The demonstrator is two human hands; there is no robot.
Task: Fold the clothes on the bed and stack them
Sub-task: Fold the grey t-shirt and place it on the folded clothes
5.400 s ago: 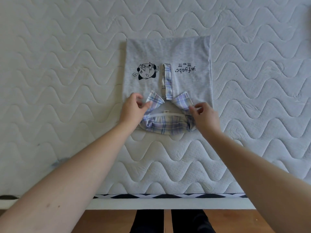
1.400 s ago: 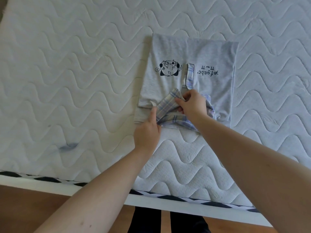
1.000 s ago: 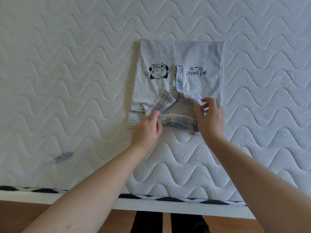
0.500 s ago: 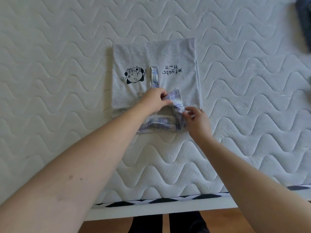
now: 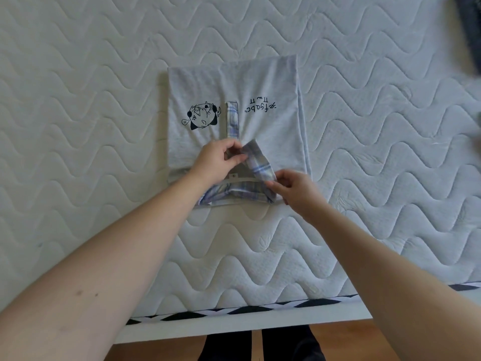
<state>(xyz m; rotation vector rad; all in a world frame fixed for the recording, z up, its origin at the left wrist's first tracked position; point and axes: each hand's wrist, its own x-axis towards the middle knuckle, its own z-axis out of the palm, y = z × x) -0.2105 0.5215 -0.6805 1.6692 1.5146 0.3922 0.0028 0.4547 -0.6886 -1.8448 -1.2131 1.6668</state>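
Head view: one folded grey shirt (image 5: pixel 263 82) lies flat on the mattress (image 5: pixel 78 126), roughly centred, its long axis running away from the person. Its plaid collar (image 5: pixel 257 162) sits at the near end, so the neck points toward the person and the printed cartoon and lettering read upside down. One plaid placket strip (image 5: pixel 232 118) runs up the middle from the collar. Two hands are in view. The left hand (image 5: pixel 217 162) pinches the upper tip of the right collar flap between thumb and fingers. The right hand (image 5: pixel 294 190) pinches the same flap at its near end, fingers curled. One dark garment (image 5: pixel 471 27) shows at the far right edge, blurred. Compared with half a second ago, both hands hold nearly the same points on the collar; the flap lies slightly flatter and straighter between them. The shirt body has not shifted on the mattress.
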